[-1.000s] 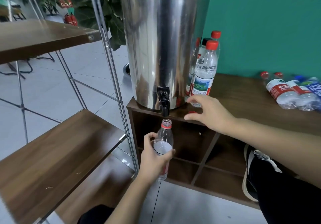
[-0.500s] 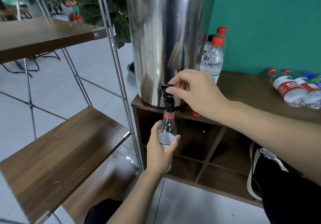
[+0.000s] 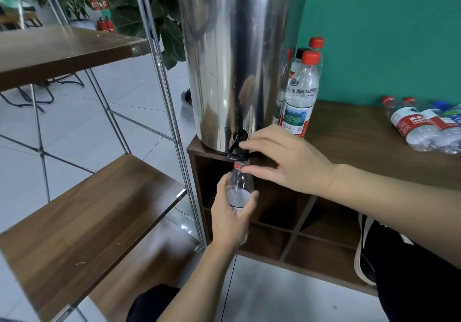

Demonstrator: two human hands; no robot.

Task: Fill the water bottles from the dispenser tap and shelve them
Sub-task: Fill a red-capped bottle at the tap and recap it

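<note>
A tall steel water dispenser (image 3: 234, 67) stands on a dark wooden cabinet (image 3: 354, 132). Its black tap (image 3: 237, 147) juts out over the cabinet's front edge. My right hand (image 3: 287, 157) grips the tap lever, fingers curled over it. My left hand (image 3: 230, 215) grips a clear uncapped bottle (image 3: 240, 184) with a red neck ring, holding it upright with its mouth right under the spout. Whether water flows I cannot tell.
Three capped bottles (image 3: 300, 97) stand right of the dispenser. Several bottles (image 3: 424, 127) lie at the cabinet's far right. A metal-framed rack with wooden shelves (image 3: 82, 211) stands on the left. My knee and shoe (image 3: 369, 254) are at lower right.
My right hand came from the cabinet top to the tap and has pushed the lever down. My left hand raised the bottle until its mouth met the spout.
</note>
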